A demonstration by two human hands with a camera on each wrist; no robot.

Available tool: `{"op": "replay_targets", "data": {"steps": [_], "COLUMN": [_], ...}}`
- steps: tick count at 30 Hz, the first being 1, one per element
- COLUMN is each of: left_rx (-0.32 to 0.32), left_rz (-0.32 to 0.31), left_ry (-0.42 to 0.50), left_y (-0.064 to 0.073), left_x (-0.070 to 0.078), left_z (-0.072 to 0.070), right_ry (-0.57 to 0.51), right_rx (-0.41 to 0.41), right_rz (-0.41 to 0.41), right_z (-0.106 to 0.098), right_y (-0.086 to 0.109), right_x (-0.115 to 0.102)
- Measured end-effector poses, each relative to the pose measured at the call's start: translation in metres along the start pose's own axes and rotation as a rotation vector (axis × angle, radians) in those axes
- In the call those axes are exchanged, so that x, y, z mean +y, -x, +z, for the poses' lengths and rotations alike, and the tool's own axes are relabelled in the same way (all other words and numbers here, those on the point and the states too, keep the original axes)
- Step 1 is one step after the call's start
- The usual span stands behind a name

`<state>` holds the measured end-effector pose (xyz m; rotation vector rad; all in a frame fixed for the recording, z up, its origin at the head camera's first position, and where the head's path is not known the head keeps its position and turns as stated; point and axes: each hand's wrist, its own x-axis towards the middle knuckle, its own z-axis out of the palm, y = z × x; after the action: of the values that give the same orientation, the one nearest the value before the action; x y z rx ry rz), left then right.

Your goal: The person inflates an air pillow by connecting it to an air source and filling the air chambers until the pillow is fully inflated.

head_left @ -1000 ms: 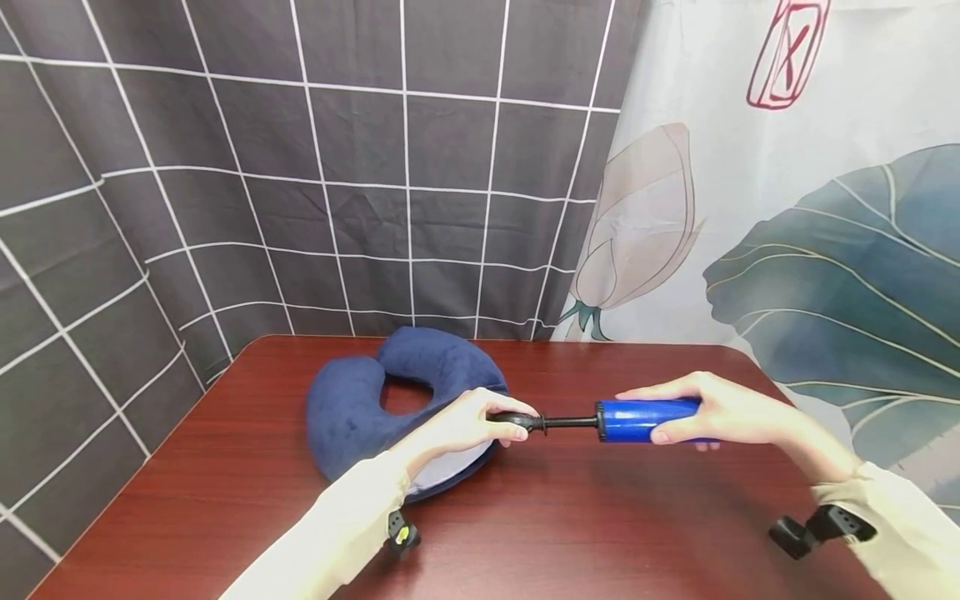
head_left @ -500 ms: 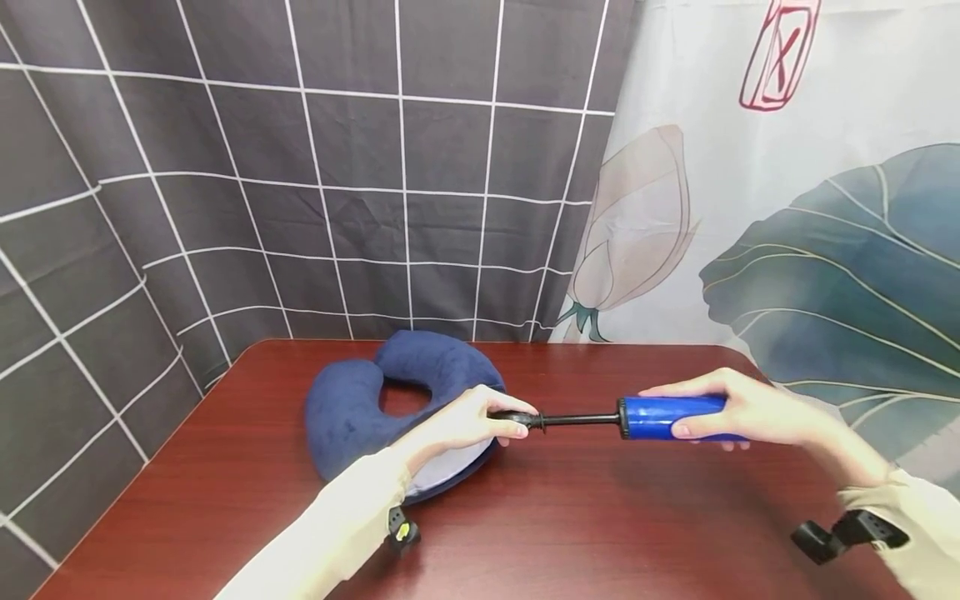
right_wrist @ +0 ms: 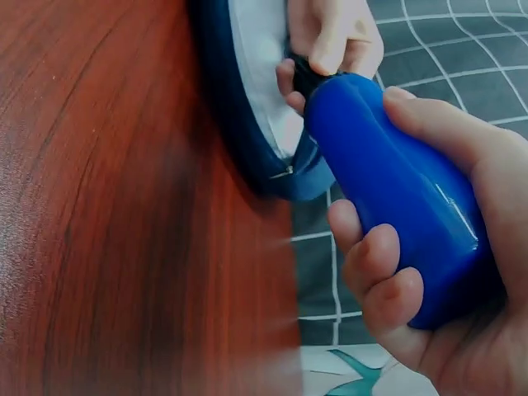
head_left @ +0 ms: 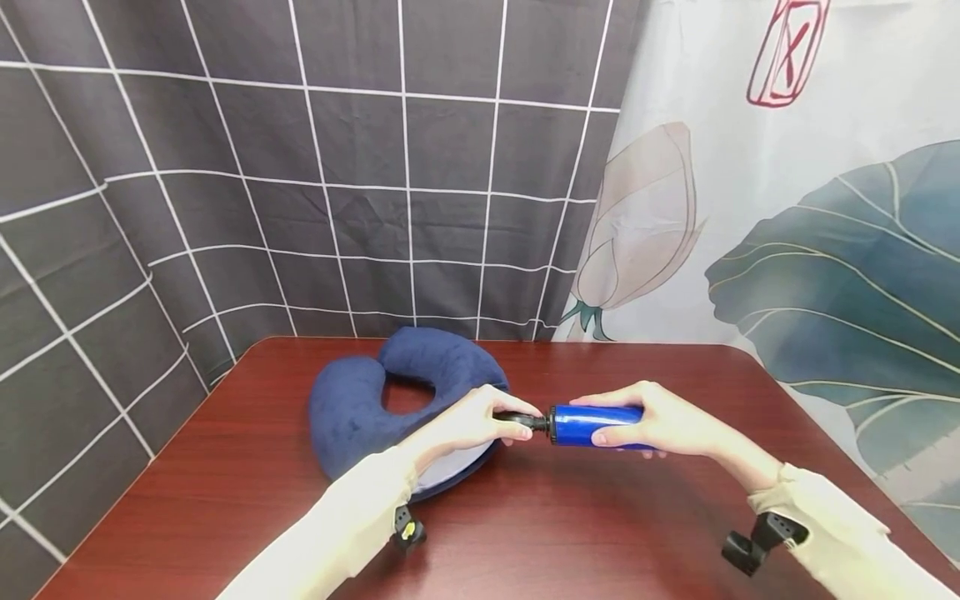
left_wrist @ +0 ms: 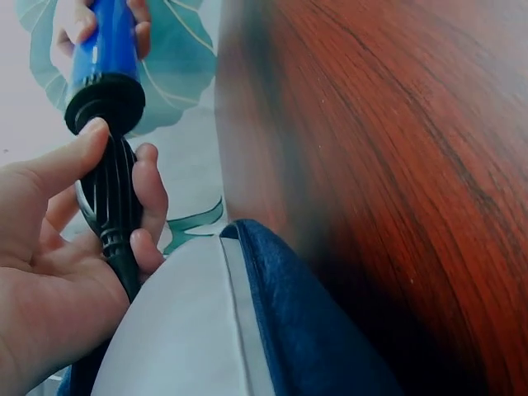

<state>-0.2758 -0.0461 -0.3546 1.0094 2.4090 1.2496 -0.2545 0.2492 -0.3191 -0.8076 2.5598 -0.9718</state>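
Observation:
A blue hand air pump (head_left: 576,426) lies level above the table between both hands. My right hand (head_left: 651,422) wraps its fingers and thumb around the blue barrel. My left hand (head_left: 474,417) grips the pump's black ribbed end (left_wrist: 114,188), which tapers toward the neck pillow. The barrel's black collar now stands right at that ribbed end, with the thin rod hidden. Under my left hand sits the navy U-shaped neck pillow (head_left: 348,421), its white inner lining (left_wrist: 177,330) showing along an opened edge. A zipper pull (right_wrist: 285,172) hangs at that edge in the right wrist view.
The reddish-brown wooden table (head_left: 570,533) carries the pillow on its left half. A dark grey curtain (head_left: 360,150) with white grid lines hangs behind, joined at right by a pale curtain (head_left: 750,192) with leaf prints. Each wrist wears a black camera.
My right hand pulled the blue barrel outward, baring more rod, then pushed it left against the black ribbed end. My left hand and the pillow stayed nearly in place.

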Motion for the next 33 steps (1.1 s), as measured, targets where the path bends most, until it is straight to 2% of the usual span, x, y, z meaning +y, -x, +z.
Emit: {"op": "replay_targets", "data": {"steps": [8, 14, 21, 26, 29, 33], "left_rx": [0.042, 0.069, 0.058, 0.061, 0.069, 0.077], "left_rz": [0.035, 0.063, 0.065, 0.059, 0.059, 0.066], "left_ry": [-0.012, -0.001, 0.009, 0.022, 0.022, 0.011], "left_y": [0.003, 0.004, 0.005, 0.004, 0.004, 0.004], "left_x": [-0.005, -0.006, -0.007, -0.007, -0.008, -0.009], "left_z": [-0.002, -0.001, -0.002, -0.001, 0.0, 0.003], "right_ry": [0.058, 0.045, 0.008, 0.005, 0.014, 0.025], "right_rx": [-0.021, -0.032, -0.057, -0.046, -0.03, -0.003], "right_rz": [-0.008, 0.001, 0.011, 0.004, -0.012, 0.008], "right_z": [-0.025, -0.052, -0.079, -0.081, -0.074, -0.057], "right_y": [0.014, 0.035, 0.063, 0.068, 0.06, 0.042], "right_x": [-0.007, 0.004, 0.011, 0.01, 0.01, 0.007]}}
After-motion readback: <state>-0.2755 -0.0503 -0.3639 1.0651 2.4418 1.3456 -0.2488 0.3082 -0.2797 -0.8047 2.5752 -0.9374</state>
